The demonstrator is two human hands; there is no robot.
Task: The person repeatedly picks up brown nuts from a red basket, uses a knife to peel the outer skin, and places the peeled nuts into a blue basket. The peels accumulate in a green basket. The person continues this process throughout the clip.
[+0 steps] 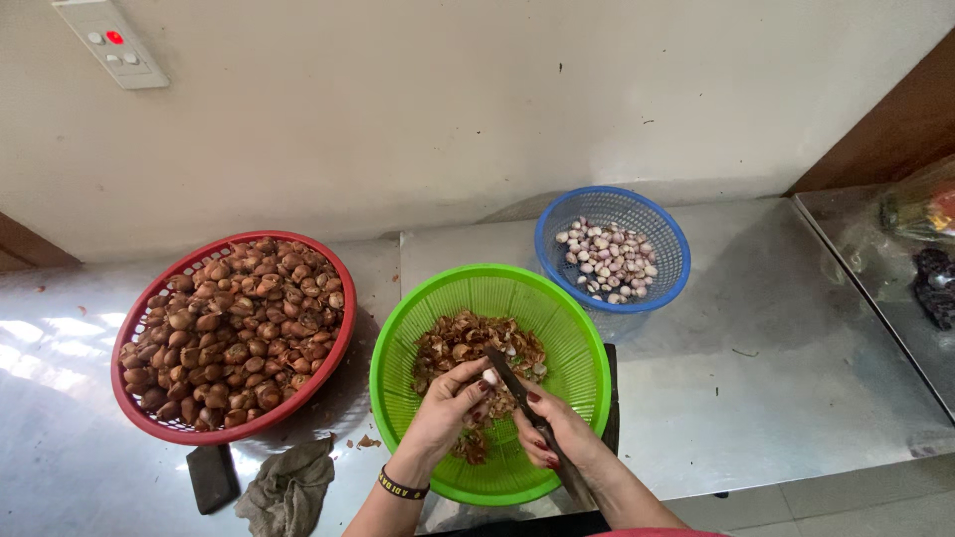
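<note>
Head view: a shallot (489, 377) is gripped by the left hand (448, 408), a knife (522, 398) by the right hand (557, 433); few peeled in the blue basket (676, 249), many unpeeled in the red basket (338, 328).

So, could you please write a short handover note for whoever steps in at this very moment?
Left hand: holds a partly peeled shallot over the green basket.
Right hand: grip closed on a dark knife, blade tip at the shallot.
Red basket, left: heaped with unpeeled shallots.
Green basket, middle: peelings.
Blue basket, behind on the right: a small layer of peeled shallots.
Done: only that small batch. Left: the full red basket.
Also on the steel counter: a rag and a dark block.
</note>
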